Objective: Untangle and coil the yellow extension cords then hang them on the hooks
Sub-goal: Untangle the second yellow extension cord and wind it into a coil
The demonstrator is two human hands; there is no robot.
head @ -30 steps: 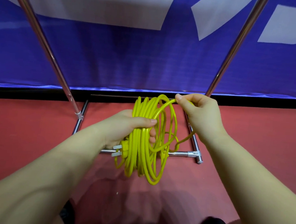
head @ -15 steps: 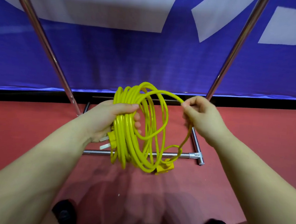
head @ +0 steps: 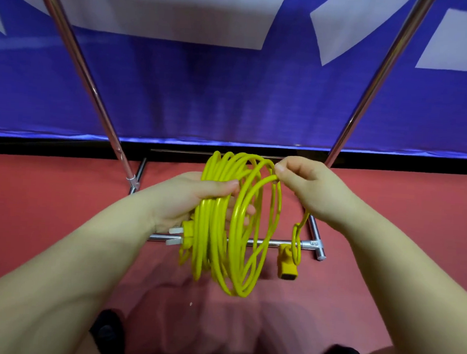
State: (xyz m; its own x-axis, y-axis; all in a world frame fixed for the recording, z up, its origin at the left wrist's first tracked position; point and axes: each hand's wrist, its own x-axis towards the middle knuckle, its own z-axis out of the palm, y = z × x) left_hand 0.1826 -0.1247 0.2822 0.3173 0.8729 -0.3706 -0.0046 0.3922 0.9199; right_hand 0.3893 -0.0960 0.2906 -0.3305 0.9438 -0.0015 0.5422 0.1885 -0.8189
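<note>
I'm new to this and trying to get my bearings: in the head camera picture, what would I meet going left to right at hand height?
Left hand → plug prongs → yellow cord coil → right hand, pinching a strand, with the socket end dangling below it.

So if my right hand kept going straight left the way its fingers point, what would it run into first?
Probably the outer loops of the yellow cord coil, right beside the right hand, then the left hand; depth is unclear.

Your single head-worn camera looks forward and down from close range, both forearms reaching into frame toward a metal rack [head: 273, 243], red floor [head: 47, 206] and blue banner [head: 231, 100] beyond.
</note>
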